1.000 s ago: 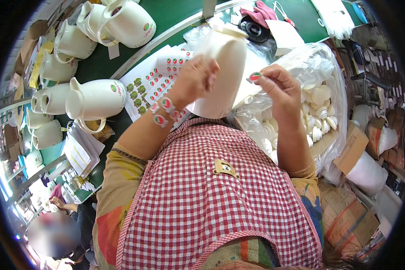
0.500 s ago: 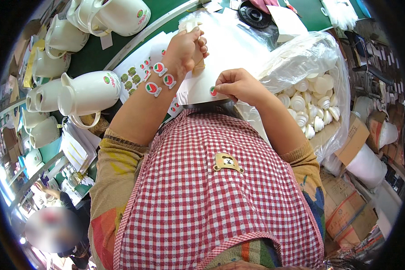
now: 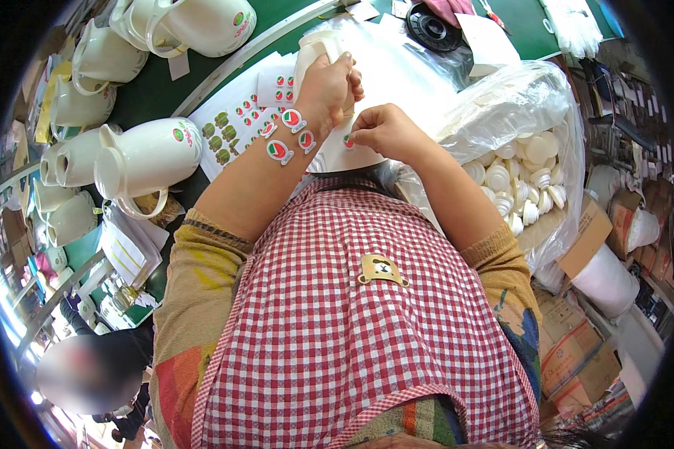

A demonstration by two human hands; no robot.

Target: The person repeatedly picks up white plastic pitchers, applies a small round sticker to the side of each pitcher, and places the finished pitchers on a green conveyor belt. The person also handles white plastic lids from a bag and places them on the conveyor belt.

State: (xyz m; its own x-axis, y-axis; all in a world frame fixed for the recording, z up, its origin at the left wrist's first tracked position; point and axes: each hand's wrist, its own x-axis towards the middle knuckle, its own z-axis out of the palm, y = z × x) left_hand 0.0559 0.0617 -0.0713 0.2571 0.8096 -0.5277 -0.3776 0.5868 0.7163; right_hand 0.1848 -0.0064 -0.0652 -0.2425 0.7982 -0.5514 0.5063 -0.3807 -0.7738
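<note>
A white plastic jug (image 3: 346, 159) lies tilted in front of my apron, its base end toward me. My left hand (image 3: 329, 86) is closed round its upper part, apparently at the handle, which the fingers partly hide. With thumb and fingertips, my right hand (image 3: 388, 131) pinches the edge of a small round red-and-green sticker (image 3: 348, 141) against the jug's side near the base. Several similar stickers with clear edges, among them one sticker (image 3: 279, 152), are stuck on my left forearm. Sticker sheets (image 3: 236, 116) lie on the table beyond that forearm.
White jugs, one jug (image 3: 153, 161) closest, line the left side, with more behind. To the right, a clear plastic bag (image 3: 494, 112) holds many cream stoppers (image 3: 532, 176). A black round part (image 3: 433, 28) lies at the back. Another person (image 3: 120, 359) is at lower left.
My left hand and forearm have shifted right and slightly down, uncovering more sticker sheets and the jug's upper end. My right hand has moved slightly left and up with the sticker.
</note>
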